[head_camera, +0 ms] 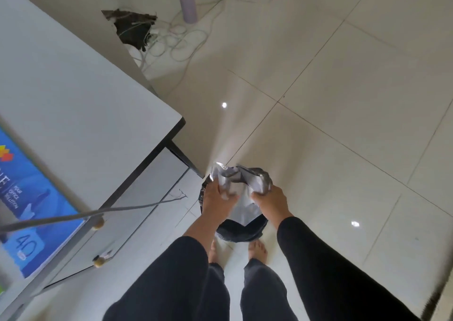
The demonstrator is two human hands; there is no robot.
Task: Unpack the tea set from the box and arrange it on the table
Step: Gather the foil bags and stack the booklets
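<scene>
1. My left hand (217, 199) and right hand (268, 199) both grip crumpled white wrapping (241, 180) above a dark bin (239, 230) on the tiled floor (343, 100).
2. The white table (81, 95) stands to my left, bearing a blue box (31, 213).

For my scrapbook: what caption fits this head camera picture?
Both hands, left and right, grip crumpled grey wrapping over a black bin.

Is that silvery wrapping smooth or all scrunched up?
Scrunched up. The silvery wrapping is creased and bunched, gripped by the left hand and right hand above a dark bin.
</scene>
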